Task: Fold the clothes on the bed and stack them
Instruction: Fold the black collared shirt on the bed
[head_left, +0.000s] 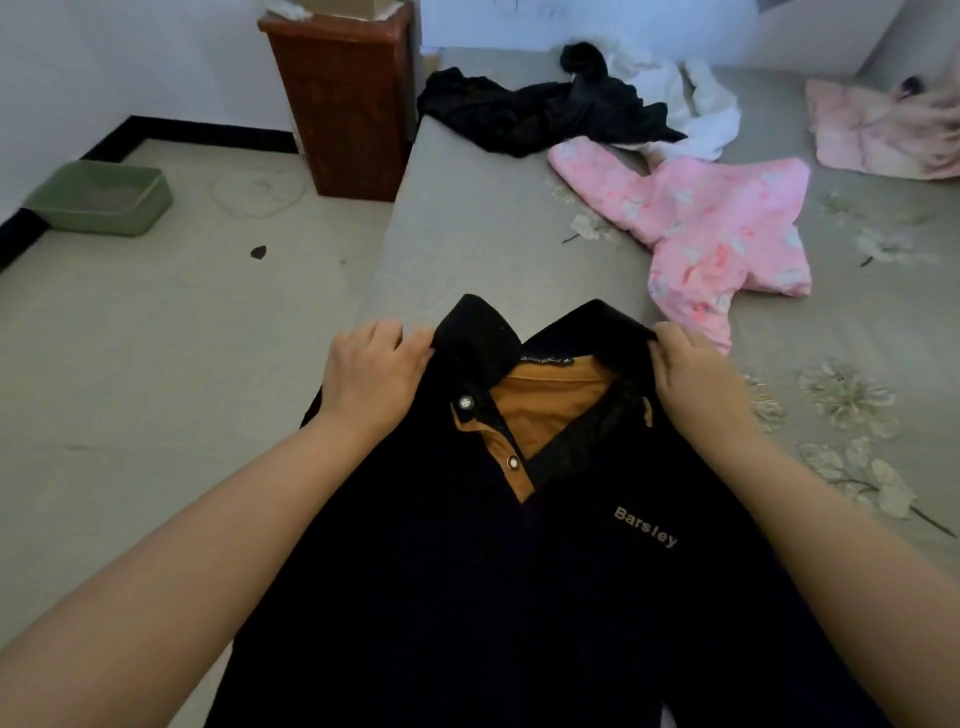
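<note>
A black polo shirt (467, 571) is laid front-up at the near corner of the bed (467, 244), its collar pointing away from the wearer of the camera. The placket is open, exposing a tan inner lining and two snap buttons; the word "Barsley" is printed on the chest. The left hand (371, 371) is placed at the left collar tip, with the fingers (415, 345) curled round the collar edge and grasping it. The right hand (696, 374) is placed at the right collar tip, where the fabric is pinched between fingers and thumb. Both forearms are extended over the shirt body.

Farther up the bed, a pink printed garment (711, 228) is spread flat, well apart from the shirt. Beyond it, a crumpled black garment (545, 111) is seen touching a white garment (696, 111). A pale pink item (878, 130) is located near the far right edge.

On the floor (156, 322) to the left, a wooden cabinet (343, 98) stands beside the bed, and a green tray (101, 197) is set near the wall.
</note>
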